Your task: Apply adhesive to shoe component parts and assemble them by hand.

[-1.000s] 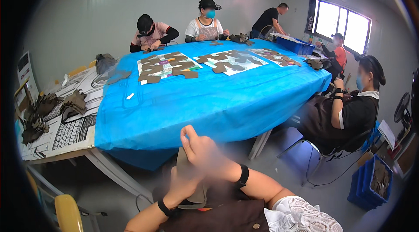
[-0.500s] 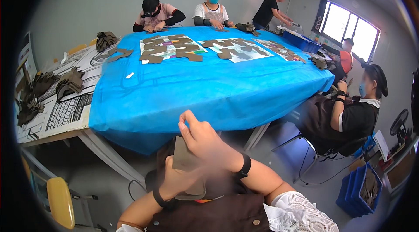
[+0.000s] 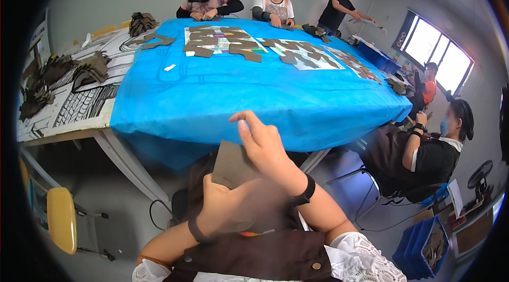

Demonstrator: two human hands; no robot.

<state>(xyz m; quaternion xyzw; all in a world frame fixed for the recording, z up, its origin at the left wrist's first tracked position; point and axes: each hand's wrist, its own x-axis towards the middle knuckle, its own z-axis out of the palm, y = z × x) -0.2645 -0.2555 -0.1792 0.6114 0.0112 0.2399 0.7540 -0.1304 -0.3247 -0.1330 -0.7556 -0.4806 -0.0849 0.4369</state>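
Note:
A flat brown fabric piece point(image 3: 231, 167) stands tilted over my lap. My left hand point(image 3: 218, 200) is closed around its lower part, partly veiled by a blurred smear. Just above and right of the piece is my right hand point(image 3: 270, 147), its thumb and index finger drawn together. Whatever they pinch, if anything, is too small to make out. My right wrist crosses close to the left hand. The lower end of the piece is hidden behind my hands and the smear.
A blue-covered table point(image 3: 254, 94) stands ahead, bearing brown pieces on printed sheets point(image 3: 313, 63). More brown pieces point(image 3: 91, 70) lie heaped at left. Several co-workers surround the table, one seated at right point(image 3: 432, 147). A yellow chair point(image 3: 61, 219) and blue crates point(image 3: 419, 247) flank me.
My right hand has risen and shifted right, off the fabric piece's upper edge, so more of the piece shows. The left hand still holds it. The view has tilted slightly.

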